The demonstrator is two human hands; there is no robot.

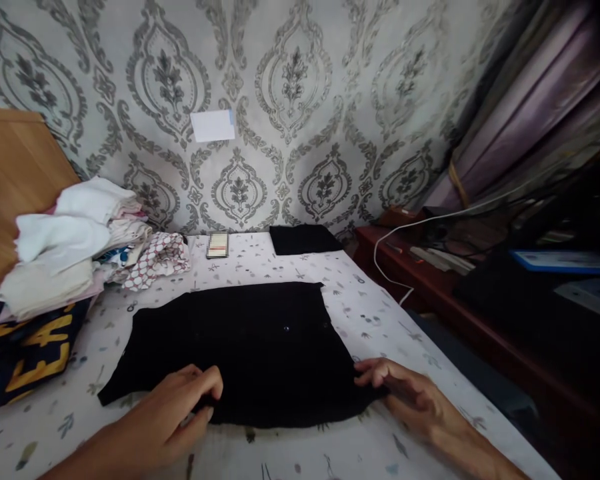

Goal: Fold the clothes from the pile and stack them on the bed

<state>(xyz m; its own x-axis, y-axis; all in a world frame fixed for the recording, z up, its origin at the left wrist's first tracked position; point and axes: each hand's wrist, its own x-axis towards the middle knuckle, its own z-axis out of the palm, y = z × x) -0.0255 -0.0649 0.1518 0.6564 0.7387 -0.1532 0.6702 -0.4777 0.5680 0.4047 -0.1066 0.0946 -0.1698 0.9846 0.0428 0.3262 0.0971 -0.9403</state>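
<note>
A black garment (250,347) lies spread flat on the white patterned sheet (290,453). At its near left edge, my left hand (185,407) is closed, with fingers and thumb pinching the cloth. My right hand (400,393) grips the garment's near right corner between thumb and fingers. Between the two hands, the near edge of the cloth rests on the sheet. Behind the garment, near the wall, lies a folded black cloth (305,239).
Piled white and patterned clothes (75,233) stand at the left, beside a navy and yellow cloth (40,353). A small card-like item (217,245) lies near the wall. On the right are a dark red table (430,280) and a white cable (380,243).
</note>
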